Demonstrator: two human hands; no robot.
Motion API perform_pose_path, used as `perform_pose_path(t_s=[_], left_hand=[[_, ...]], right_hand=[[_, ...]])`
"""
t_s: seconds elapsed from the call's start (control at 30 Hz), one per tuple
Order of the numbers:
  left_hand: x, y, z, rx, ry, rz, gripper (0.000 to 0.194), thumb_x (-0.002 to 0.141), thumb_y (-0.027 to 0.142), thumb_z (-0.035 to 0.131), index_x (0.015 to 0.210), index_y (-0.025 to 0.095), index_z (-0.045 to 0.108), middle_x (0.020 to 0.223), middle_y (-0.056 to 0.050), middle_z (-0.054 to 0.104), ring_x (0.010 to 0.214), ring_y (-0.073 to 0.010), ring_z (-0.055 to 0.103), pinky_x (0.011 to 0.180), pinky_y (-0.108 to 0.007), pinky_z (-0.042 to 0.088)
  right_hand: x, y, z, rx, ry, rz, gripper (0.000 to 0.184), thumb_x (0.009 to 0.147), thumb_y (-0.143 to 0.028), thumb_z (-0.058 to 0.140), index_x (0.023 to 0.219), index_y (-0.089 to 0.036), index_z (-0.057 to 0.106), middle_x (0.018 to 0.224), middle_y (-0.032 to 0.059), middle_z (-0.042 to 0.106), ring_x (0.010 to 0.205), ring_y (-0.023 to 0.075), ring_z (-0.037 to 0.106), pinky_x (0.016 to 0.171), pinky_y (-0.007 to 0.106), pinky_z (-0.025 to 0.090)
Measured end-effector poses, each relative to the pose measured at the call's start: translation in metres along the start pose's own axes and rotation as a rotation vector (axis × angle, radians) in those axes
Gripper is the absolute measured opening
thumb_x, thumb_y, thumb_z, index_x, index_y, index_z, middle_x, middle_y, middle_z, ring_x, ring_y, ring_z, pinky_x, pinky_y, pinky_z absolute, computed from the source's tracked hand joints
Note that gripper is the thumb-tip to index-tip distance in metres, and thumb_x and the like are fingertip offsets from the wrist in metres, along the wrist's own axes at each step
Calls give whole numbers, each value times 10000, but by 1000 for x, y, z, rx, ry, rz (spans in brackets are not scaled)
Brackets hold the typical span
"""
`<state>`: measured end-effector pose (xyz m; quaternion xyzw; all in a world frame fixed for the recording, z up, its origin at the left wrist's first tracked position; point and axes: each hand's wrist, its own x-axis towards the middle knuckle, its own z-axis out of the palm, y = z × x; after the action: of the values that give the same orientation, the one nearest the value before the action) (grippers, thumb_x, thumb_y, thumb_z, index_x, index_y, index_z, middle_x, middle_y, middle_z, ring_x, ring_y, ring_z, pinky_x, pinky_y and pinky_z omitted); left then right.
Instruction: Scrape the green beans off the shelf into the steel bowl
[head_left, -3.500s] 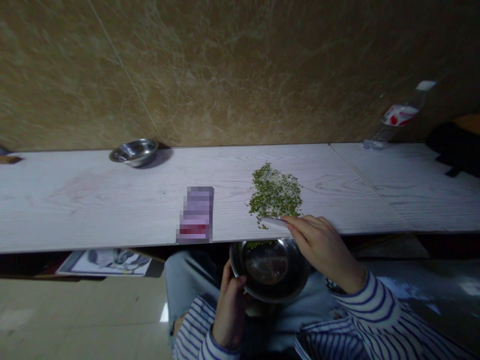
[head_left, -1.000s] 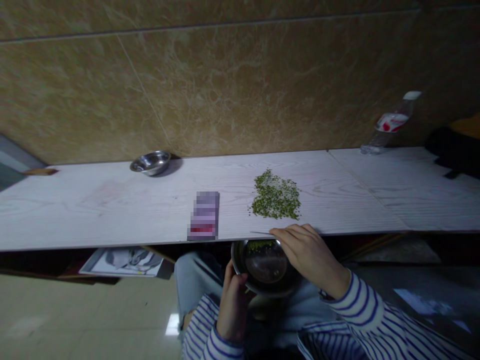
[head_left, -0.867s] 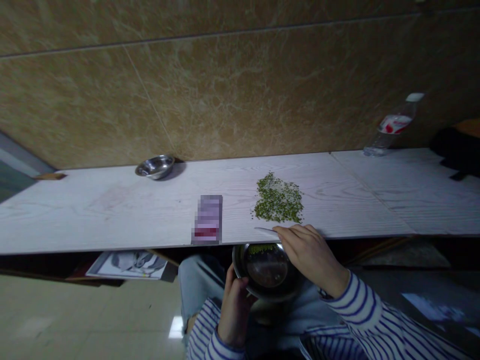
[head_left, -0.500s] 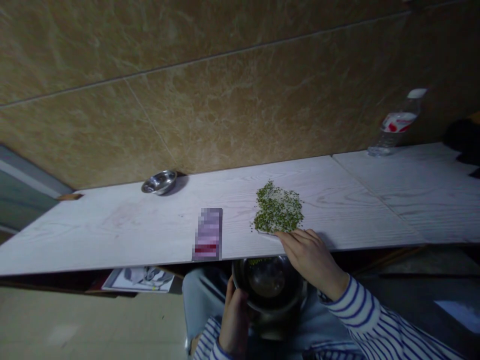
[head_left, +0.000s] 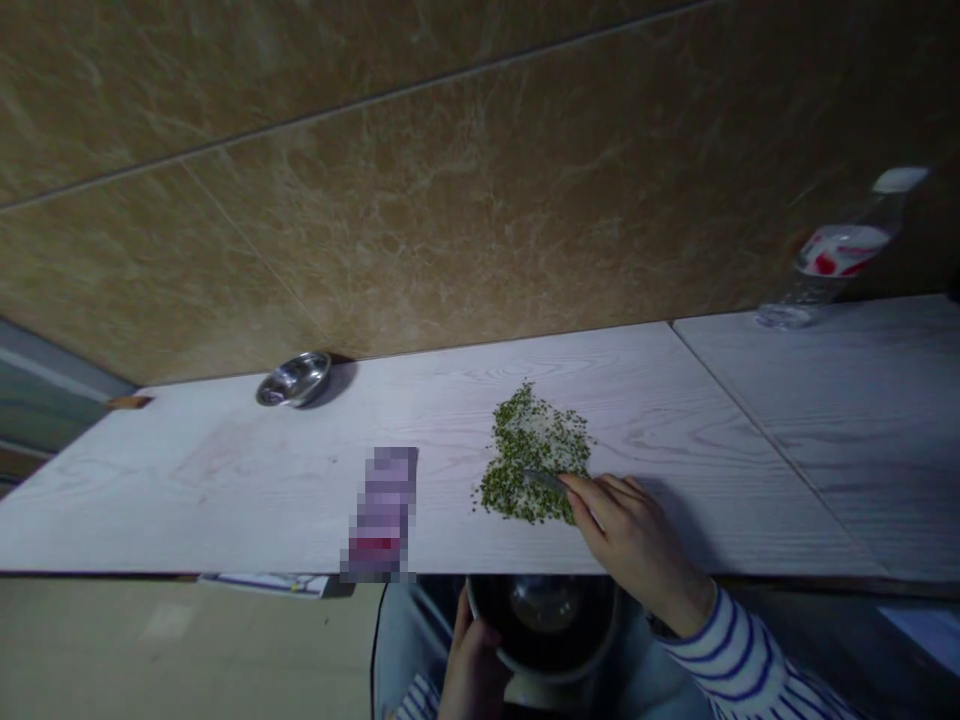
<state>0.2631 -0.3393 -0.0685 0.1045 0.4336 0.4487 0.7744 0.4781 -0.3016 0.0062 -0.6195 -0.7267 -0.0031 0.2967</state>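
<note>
A pile of small green beans point(head_left: 531, 455) lies on the pale wooden table point(head_left: 225, 490), a little back from its near edge. My right hand point(head_left: 628, 535) rests on the table beside the pile, fingers pinched on a thin flat card point(head_left: 544, 481) whose edge reaches into the beans. Below the table edge my left hand point(head_left: 472, 665) grips the rim of a metal bowl point(head_left: 546, 625) held in my lap; the bowl's inside is dark.
A second small metal bowl point(head_left: 294, 377) stands at the back left by the tiled wall. A blurred rectangular object point(head_left: 382, 512) lies at the near edge left of the beans. A plastic water bottle point(head_left: 836, 255) stands at the far right.
My right hand has moved the card from the table's near edge forward into the pile. The bowl stays under the edge in my left hand. The view has tilted upward.
</note>
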Motion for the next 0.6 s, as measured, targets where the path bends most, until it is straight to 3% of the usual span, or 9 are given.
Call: perform_pose_path(t_s=[0.23,0.47,0.6], left_hand=[[-8,10,-14,-11,-44,49,740,702,148,577,1392,263,337,1155,-86,663,1080,-282,595,890,-403,446],[-15,19,-32,54,-98,-38,539,739,170,568,1265,247,475,1122,-79,656,1051,-265,599,866,-396,467],[-15,19,-32,103,-93,-60,500,730,184,589,1218,246,499,1161,-84,618,1068,-272,573,804,-385,493]], right_hand=[[-8,-1,-6,-63,70,6,249,923,-212,443,1105,-156,603,935,92,702,820,203,641,772,347,480],[-46,1,-20,-143,94,142,266,934,-260,420,1081,-164,621,950,86,701,857,212,643,780,359,504],[-52,-1,-32,-149,-2,107,257,939,-254,413,1071,-197,627,954,61,697,864,188,634,771,347,492]])
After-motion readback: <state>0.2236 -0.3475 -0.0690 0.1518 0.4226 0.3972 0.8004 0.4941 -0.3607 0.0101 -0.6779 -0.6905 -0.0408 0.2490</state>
